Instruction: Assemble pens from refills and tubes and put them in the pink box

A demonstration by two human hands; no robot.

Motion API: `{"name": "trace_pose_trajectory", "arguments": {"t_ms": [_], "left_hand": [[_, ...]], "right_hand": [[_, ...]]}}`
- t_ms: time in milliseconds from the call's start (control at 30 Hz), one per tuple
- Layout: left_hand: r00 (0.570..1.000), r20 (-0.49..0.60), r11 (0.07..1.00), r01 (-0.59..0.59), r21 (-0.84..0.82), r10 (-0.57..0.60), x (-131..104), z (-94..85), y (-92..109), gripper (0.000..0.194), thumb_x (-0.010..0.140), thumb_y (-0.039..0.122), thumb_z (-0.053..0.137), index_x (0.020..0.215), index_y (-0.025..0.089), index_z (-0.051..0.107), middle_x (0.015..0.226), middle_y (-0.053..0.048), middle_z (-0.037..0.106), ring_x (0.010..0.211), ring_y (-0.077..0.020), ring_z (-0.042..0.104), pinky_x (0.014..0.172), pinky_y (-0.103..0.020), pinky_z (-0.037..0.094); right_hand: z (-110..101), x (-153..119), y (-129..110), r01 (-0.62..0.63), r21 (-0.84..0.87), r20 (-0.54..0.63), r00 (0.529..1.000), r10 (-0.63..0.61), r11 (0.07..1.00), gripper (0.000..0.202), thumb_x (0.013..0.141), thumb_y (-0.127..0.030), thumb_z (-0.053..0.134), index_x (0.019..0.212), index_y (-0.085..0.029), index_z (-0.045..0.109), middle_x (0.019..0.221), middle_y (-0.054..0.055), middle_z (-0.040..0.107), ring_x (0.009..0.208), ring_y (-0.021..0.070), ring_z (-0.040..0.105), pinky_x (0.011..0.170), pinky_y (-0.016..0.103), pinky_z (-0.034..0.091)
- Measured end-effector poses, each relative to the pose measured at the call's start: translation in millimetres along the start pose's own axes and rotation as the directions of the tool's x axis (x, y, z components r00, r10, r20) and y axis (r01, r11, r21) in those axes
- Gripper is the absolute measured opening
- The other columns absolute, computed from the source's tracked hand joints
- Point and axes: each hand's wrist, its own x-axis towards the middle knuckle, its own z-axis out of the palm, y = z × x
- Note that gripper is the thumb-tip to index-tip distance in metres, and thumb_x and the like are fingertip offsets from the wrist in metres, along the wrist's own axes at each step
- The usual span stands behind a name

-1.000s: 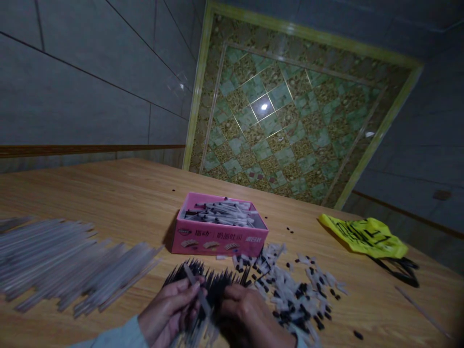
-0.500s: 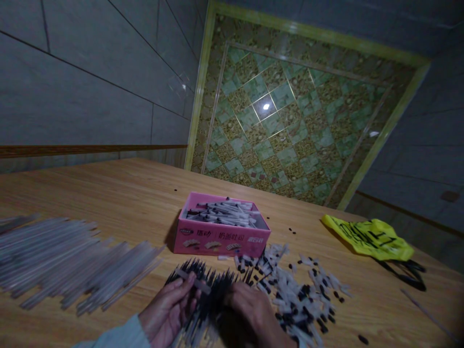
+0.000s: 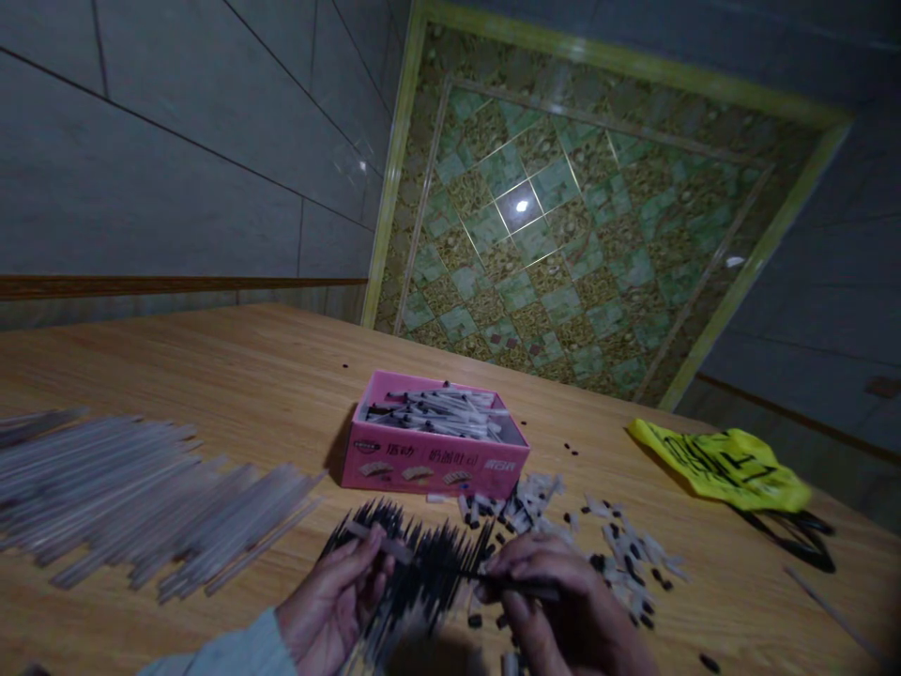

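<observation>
Pinched between the fingertips of my left hand is a short translucent plastic tube, tilted down to the right. My right hand grips a thin black pointed stick, its slim end directed left at the tube. Whether the tip touches the tube, I cannot tell. Below and between my hands lies a dense pile of black pointed sticks. Short clear tubes and black plugs are scattered beside my right hand, partly covered by it.
Behind the pile stands a pink box filled with white-and-black slim pieces. Long clear tubes are spread at the left of the wooden table. A yellow bag with black straps lies at the right.
My right hand has come up from the pile and moved right, now with a black stick in its fingers. My left hand still holds the short tube in nearly the same place.
</observation>
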Motion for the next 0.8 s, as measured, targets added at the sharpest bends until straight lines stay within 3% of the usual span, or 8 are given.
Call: {"name": "trace_pose_trajectory", "arguments": {"t_ms": [100, 300, 500, 667, 800], "left_hand": [[1.0, 0.005, 1.0, 0.017, 0.009, -0.017, -2, -0.4, -2, 0.015, 0.08, -0.001, 0.051, 0.072, 0.007, 0.061, 0.06, -0.009, 0.071, 0.045, -0.0112, 0.065, 0.041, -0.016, 0.054], [0.999, -0.035, 1.0, 0.029, 0.012, -0.028, -7, 0.7, -7, 0.012, 0.077, 0.0, 0.055, 0.071, 0.008, 0.061, 0.058, -0.007, 0.07, 0.046, -0.0113, 0.065, 0.04, -0.015, 0.053], [0.998, -0.055, 0.999, 0.035, -0.028, -0.037, -9, 3.5, -6, 0.015, 0.078, -0.002, 0.053, 0.07, 0.008, 0.061, 0.057, -0.008, 0.07, 0.046, -0.0119, 0.066, 0.04, -0.015, 0.053], [0.997, -0.067, 0.998, 0.036, -0.05, -0.039, -11, 4.0, -7, 0.016, 0.077, 0.0, 0.054, 0.066, 0.009, 0.061, 0.055, -0.007, 0.069, 0.045, -0.0127, 0.066, 0.04, -0.016, 0.054], [0.996, -0.06, 0.997, 0.062, -0.051, -0.065, -13, 4.3, -10, 0.015, 0.077, -0.002, 0.053, 0.068, 0.007, 0.062, 0.053, -0.006, 0.069, 0.045, -0.0137, 0.066, 0.038, -0.017, 0.054]], "right_hand": [[1, -1, 3, 0.001, 0.014, 0.029, 1.0, -0.002, 1.0, 0.016, 0.079, -0.013, 0.058, 0.09, -0.024, 0.064, 0.073, 0.008, 0.065, 0.072, 0.0227, 0.061, 0.057, 0.034, 0.052], [0, 2, -4, -0.125, 0.041, 0.024, 0.992, 0.124, 0.991, 0.006, 0.078, -0.021, 0.062, 0.083, -0.024, 0.065, 0.073, 0.008, 0.064, 0.066, 0.0217, 0.061, 0.058, 0.035, 0.052], [-2, 3, -6, -0.198, 0.063, 0.047, 0.98, 0.196, 0.978, 0.007, 0.078, -0.017, 0.061, 0.081, -0.022, 0.064, 0.075, 0.008, 0.065, 0.067, 0.0204, 0.062, 0.057, 0.032, 0.052], [-3, 5, -4, -0.218, -0.101, 0.084, 0.97, 0.227, 0.971, 0.008, 0.077, -0.015, 0.06, 0.079, -0.021, 0.065, 0.075, 0.006, 0.066, 0.068, 0.0189, 0.062, 0.061, 0.03, 0.05], [-1, 8, 3, -0.251, -0.25, 0.259, 0.913, 0.315, 0.935, 0.009, 0.076, -0.015, 0.059, 0.081, -0.019, 0.065, 0.078, 0.005, 0.066, 0.073, 0.018, 0.062, 0.062, 0.026, 0.048]]}}
